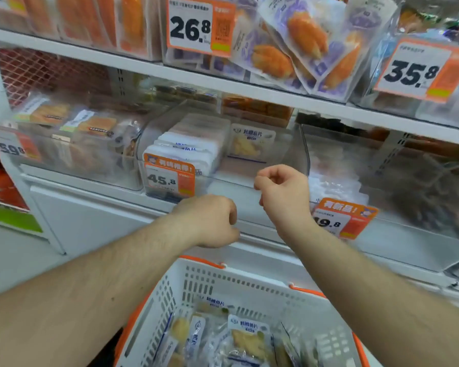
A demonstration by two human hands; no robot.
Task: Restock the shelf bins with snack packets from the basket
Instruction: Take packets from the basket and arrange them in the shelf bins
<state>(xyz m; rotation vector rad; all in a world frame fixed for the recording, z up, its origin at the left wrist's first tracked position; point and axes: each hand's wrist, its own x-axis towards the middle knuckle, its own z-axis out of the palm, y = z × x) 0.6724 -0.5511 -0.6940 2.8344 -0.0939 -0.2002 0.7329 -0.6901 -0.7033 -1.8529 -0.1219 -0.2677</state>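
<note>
Left hand point(207, 221) and right hand point(281, 197) hover curled, holding nothing, above the basket point(249, 277), before the bin point(289, 149).

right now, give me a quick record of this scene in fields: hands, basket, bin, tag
left hand: fingers curled, holding nothing, in front of the shelf edge
right hand: fingers curled, no packet seen in it, at the middle bin's front
basket: white, orange trim, below the hands, with snack packets inside
middle bin: clear, stacked packets on its left side, right side mostly unfilled
price tag: 45.8
</note>
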